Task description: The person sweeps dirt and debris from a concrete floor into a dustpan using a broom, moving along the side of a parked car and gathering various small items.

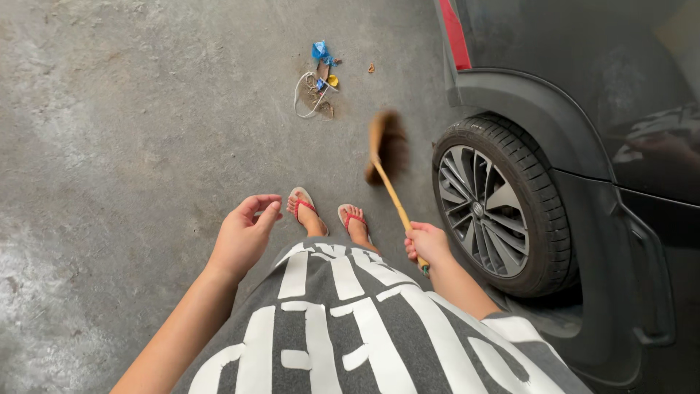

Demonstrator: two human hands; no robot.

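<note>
1. The right hand (426, 244) is wrapped around the end of a broom (386, 157); its wooden handle slants up toward 11 o'clock, the bristle head blurred above the concrete floor (146, 146).
2. The left hand (244, 233) hangs free, fingers loosely curled, holding nothing.
3. The broom looks light, with a stiff handle and soft bristles, best held at the handle's end.
4. A small litter pile (317, 80) lies at 12 o'clock; a car wheel (496, 204) stands at 3.

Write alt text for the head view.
The right hand grips a wooden-handled brown bristle broom over grey concrete floor, beside a dark car's rear wheel. The left hand hangs empty; a small litter pile lies ahead.
</note>
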